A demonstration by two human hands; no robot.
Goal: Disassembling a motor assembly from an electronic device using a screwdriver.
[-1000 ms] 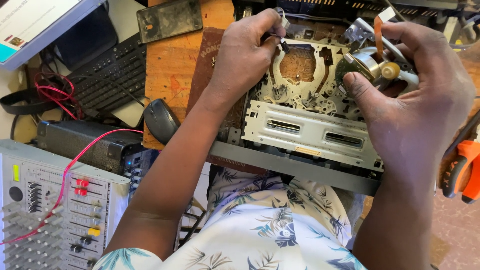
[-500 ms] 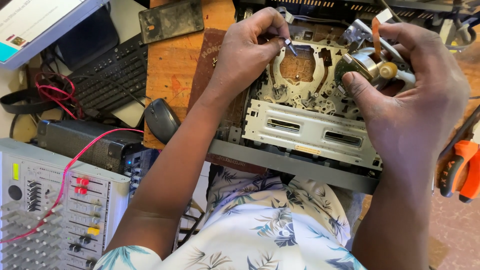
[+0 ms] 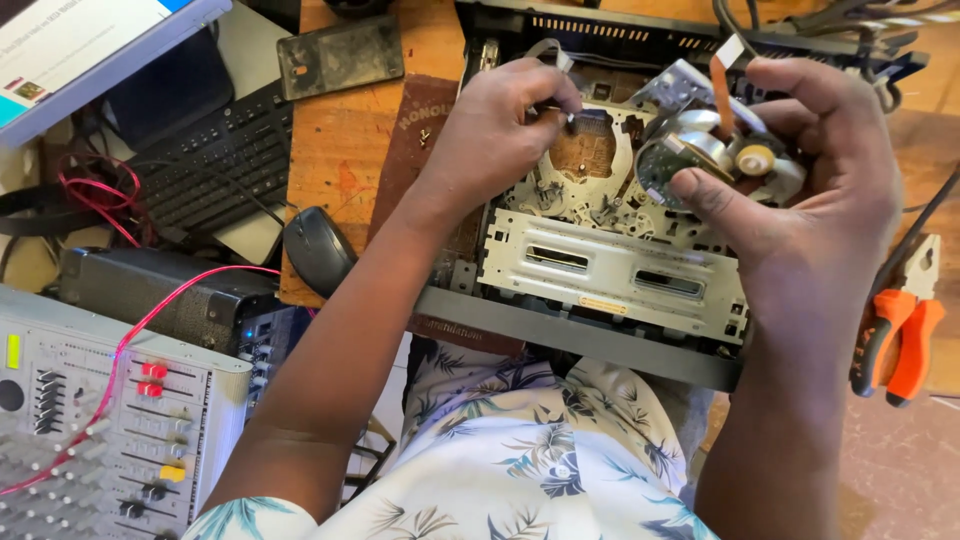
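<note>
An opened video deck (image 3: 600,262) with a bare metal mechanism lies on the wooden table (image 3: 340,160), against my lap. My right hand (image 3: 835,195) grips a round silver drum (image 3: 705,150) above the deck's right side, thumb pressed on its front. An orange ribbon cable (image 3: 722,95) rises from the drum. Over the brown circuit board (image 3: 585,150) in the middle of the mechanism, my left hand (image 3: 500,130) pinches a small thin tool; its tip is mostly hidden by the fingers.
Orange-handled pliers (image 3: 895,340) lie right of the deck. On the left are a black mouse (image 3: 318,250), a black keyboard (image 3: 210,165), a dark flat plate (image 3: 340,55), a grey audio mixer (image 3: 90,430) with a red cable (image 3: 130,330), and a screen's edge (image 3: 80,50).
My left hand has shifted slightly over the board, fingers closing tighter on the tool. The right hand keeps the drum in nearly the same place.
</note>
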